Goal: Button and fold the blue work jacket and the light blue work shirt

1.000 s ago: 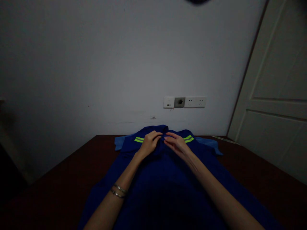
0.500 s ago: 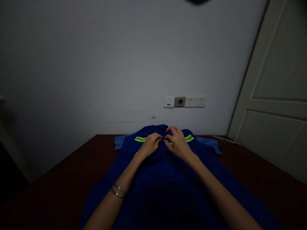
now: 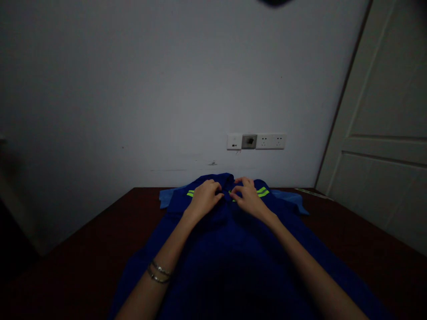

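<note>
A dark blue work jacket (image 3: 213, 249) with yellow-green reflective stripes lies spread out, its collar end toward the wall. My left hand (image 3: 205, 198) is over the chest, left of the front opening, with thumb and fingers apart. Across the opening, my right hand (image 3: 248, 198) has its thumb and forefinger close together at the cloth edge, the other fingers raised. The bit of cloth between those fingertips is too dark and small to make out. Lighter blue cloth (image 3: 290, 200) sticks out on both sides of the jacket's upper part.
Under the jacket is a dark red-brown tabletop (image 3: 100, 249), its far edge against a pale wall (image 3: 133, 89). Wall sockets and switch plates (image 3: 270, 141) sit above the far edge. A panelled white door (image 3: 383, 133) stands at the right.
My left hand has moved slightly left, and its thumb and fingers have come apart from a pinch at the jacket's front edge. My right hand has shifted a little.
</note>
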A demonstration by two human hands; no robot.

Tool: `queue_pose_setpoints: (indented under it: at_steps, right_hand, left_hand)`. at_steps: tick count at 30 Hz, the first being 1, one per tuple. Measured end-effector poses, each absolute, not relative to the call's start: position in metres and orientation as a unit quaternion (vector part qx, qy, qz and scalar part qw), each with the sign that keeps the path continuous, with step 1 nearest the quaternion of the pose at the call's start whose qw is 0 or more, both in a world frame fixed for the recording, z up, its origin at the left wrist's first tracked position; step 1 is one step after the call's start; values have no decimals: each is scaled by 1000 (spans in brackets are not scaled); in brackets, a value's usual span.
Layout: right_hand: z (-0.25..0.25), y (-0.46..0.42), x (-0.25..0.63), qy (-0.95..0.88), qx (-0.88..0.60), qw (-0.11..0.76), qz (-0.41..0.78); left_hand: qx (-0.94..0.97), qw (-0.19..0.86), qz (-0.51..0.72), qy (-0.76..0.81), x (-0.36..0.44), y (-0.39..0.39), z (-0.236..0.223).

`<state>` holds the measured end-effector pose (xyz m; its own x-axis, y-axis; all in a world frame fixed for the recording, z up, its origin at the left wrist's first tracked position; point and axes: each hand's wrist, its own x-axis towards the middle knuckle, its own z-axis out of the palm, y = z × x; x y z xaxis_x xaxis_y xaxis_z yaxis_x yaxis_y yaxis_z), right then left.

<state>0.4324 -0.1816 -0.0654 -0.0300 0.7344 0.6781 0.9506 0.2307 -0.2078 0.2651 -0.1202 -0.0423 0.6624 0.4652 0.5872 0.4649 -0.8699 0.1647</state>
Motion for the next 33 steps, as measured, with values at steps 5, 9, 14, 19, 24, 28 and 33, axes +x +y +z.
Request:
queue_pose_setpoints:
  at_steps: [5, 9, 14, 19, 24, 28, 33]
  right_hand:
    - [-69, -169, 436, -608, -632, 476, -72]
    - [-72, -164, 435, -579, -616, 533, -23]
    - [-71, -164, 430, -567, -605, 559, -4]
    - [-71, -165, 430, -579, -581, 572, 19]
    - [-68, -163, 434, -575, -564, 588, 72]
    - [-65, -162, 437, -574, -553, 594, 109]
    - [-65, -163, 440, -584, -535, 599, 121]
  left_hand:
    - [881, 60, 306, 355, 263, -128, -31]
    - [874, 151, 315, 337, 275, -122, -45]
    - [857, 190, 359, 317, 285, -121, -55]
    - [847, 179, 378, 328, 284, -124, -51]
    - [839, 238, 378, 311, 282, -119, -50]
    - [834, 280, 369, 299, 280, -118, -47]
    - [824, 315, 363, 299, 279, -119, -44]
